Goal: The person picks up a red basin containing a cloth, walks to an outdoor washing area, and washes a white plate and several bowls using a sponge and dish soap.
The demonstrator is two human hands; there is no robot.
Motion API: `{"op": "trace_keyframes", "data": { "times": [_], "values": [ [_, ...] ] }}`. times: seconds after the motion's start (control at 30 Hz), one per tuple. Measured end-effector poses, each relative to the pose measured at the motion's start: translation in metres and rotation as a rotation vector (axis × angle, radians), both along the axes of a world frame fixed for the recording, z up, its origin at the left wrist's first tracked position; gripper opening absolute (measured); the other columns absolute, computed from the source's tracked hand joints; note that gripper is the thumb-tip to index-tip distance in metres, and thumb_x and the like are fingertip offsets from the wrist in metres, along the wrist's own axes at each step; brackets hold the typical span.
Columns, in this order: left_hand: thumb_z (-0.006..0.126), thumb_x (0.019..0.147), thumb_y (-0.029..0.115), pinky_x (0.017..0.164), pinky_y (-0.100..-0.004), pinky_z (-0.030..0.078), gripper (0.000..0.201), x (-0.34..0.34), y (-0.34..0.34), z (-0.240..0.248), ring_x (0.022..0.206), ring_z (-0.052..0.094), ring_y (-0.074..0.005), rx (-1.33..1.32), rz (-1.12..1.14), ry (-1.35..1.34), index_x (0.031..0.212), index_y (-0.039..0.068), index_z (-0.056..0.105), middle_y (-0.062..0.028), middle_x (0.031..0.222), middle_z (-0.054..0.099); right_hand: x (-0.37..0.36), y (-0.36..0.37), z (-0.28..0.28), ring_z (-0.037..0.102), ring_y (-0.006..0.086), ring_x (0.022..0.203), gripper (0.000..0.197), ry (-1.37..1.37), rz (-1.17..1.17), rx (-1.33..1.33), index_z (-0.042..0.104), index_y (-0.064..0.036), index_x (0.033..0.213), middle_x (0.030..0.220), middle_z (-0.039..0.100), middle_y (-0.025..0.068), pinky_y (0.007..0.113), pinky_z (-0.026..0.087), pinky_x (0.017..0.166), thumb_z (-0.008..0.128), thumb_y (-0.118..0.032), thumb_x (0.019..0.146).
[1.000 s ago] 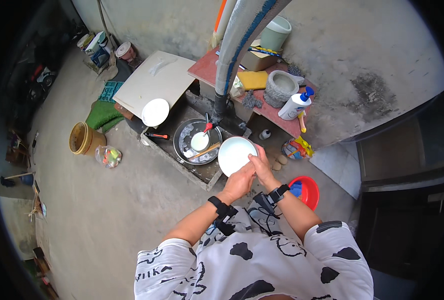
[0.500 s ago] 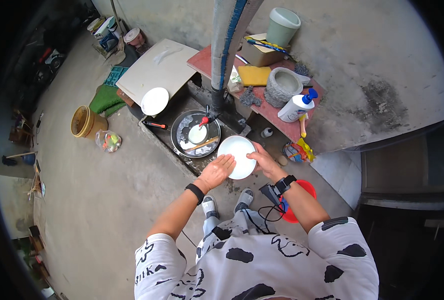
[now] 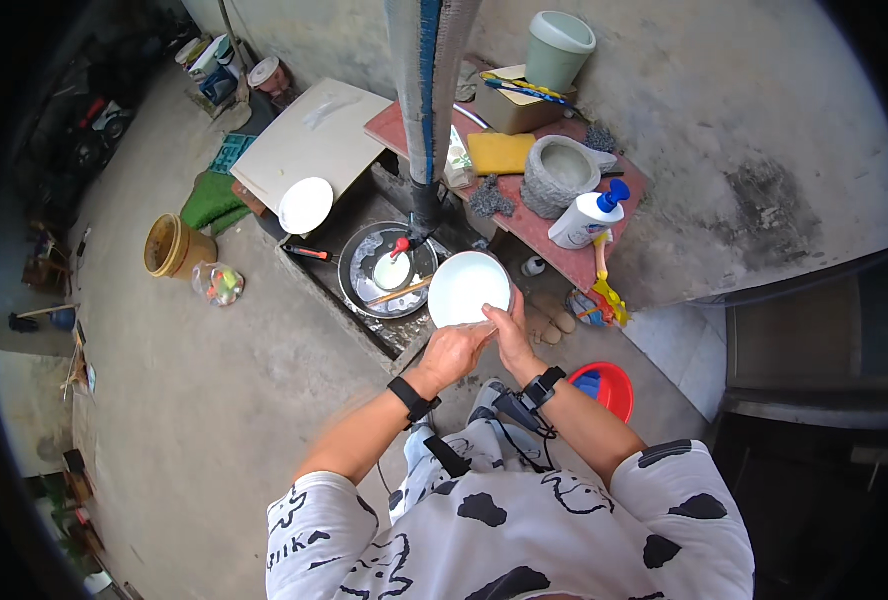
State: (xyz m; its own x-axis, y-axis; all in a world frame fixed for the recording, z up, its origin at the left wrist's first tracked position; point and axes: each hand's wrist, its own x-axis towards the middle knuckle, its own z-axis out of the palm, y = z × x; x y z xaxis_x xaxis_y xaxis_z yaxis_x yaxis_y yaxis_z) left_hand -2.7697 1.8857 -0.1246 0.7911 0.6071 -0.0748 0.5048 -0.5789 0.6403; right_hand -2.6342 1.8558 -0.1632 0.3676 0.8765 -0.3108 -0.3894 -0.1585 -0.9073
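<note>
White bowl (image 3: 467, 288), round and plain, was held up in both of the person's hands just over the near edge of a shallow concrete wash trough (image 3: 309, 268) set in the ground. The left hand (image 3: 454, 351) was curled under the bowl's lower rim, fingers closed against it. The right hand (image 3: 512, 335) gripped the rim just beside it, thumb up along the edge. Both wrists wore dark bands.

Behind the bowl, inside the trough, lay a dark metal pan (image 3: 359, 283) holding a small white dish (image 3: 392, 271) and a wooden stick. A second white plate (image 3: 305, 204) leaned at the trough's far left corner, next to a pale flat board (image 3: 304, 140). A padded vertical pipe (image 3: 426, 90) rose just beyond the pan.

To the right of the pipe, a low red slab (image 3: 544, 225) carried a yellow sponge (image 3: 500, 153), a grey stone mortar (image 3: 560, 173), a white pump bottle with a blue top (image 3: 586, 217) lying on its side, and a cardboard box. A pale green bucket (image 3: 559, 46) stood behind them. A red basin (image 3: 608, 388) sat on the floor by the person's right elbow. Well off to the left stood a yellow bucket (image 3: 172, 246).
</note>
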Motion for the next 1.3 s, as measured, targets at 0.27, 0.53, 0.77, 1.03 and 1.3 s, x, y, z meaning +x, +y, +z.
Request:
{"op": "trace_keyframes", "data": {
  "times": [0.27, 0.53, 0.77, 1.03, 1.3],
  "values": [
    [0.056, 0.070, 0.015, 0.079, -0.0314, 0.045, 0.023, -0.082, 0.041, -0.014, 0.087, 0.061, -0.0216, 0.515, -0.307, -0.025, 0.092, 0.007, 0.061, -0.0064, 0.092, 0.064, -0.003, 0.036, 0.012, 0.052, 0.0244, 0.104, 0.054, 0.231, 0.551, -0.281, 0.036, -0.0090, 0.127, 0.117, 0.049, 0.0110, 0.042, 0.047, 0.082, 0.050, -0.034, 0.082],
    [0.071, 0.071, 0.019, 0.070, -0.0295, 0.047, 0.028, -0.157, 0.114, 0.039, 0.077, 0.063, -0.0185, -0.341, -0.234, -0.020, 0.096, 0.008, 0.064, -0.0069, 0.085, 0.066, -0.075, 0.070, 0.008, 0.037, 0.0250, 0.124, 0.067, 0.800, 0.587, -0.177, 0.032, -0.0130, 0.134, 0.133, 0.040, 0.0087, 0.042, 0.034, 0.099, 0.043, -0.057, 0.084],
    [0.072, 0.073, 0.018, 0.084, -0.0301, 0.047, 0.044, -0.210, 0.168, -0.023, 0.090, 0.061, -0.0177, -1.387, 0.237, -0.865, 0.109, -0.002, 0.056, -0.0091, 0.100, 0.063, -0.108, 0.119, -0.030, 0.042, 0.0179, 0.118, 0.068, 0.579, 0.530, 0.099, 0.032, -0.0024, 0.132, 0.127, 0.045, 0.0079, 0.033, 0.033, 0.098, 0.063, -0.035, 0.081],
    [0.041, 0.092, 0.037, 0.092, -0.0324, 0.042, 0.046, -0.186, 0.210, -0.064, 0.103, 0.055, -0.0210, -1.533, 0.535, -1.042, 0.119, 0.000, 0.049, -0.0119, 0.114, 0.056, -0.139, 0.143, 0.015, 0.053, 0.0195, 0.106, 0.048, 0.688, 0.601, 0.097, 0.043, -0.0015, 0.124, 0.116, 0.054, 0.0087, 0.033, 0.040, 0.092, 0.062, -0.017, 0.083],
    [0.042, 0.088, 0.022, 0.101, -0.0391, 0.029, 0.040, -0.148, 0.200, -0.010, 0.121, 0.038, -0.0331, -0.010, 0.169, -0.315, 0.122, 0.003, 0.048, -0.0152, 0.127, 0.046, -0.155, 0.144, 0.003, 0.052, 0.0146, 0.103, 0.037, 0.281, 0.506, -0.014, 0.044, -0.0014, 0.120, 0.112, 0.054, 0.0056, 0.029, 0.041, 0.090, 0.054, -0.013, 0.087]
  ]
}}
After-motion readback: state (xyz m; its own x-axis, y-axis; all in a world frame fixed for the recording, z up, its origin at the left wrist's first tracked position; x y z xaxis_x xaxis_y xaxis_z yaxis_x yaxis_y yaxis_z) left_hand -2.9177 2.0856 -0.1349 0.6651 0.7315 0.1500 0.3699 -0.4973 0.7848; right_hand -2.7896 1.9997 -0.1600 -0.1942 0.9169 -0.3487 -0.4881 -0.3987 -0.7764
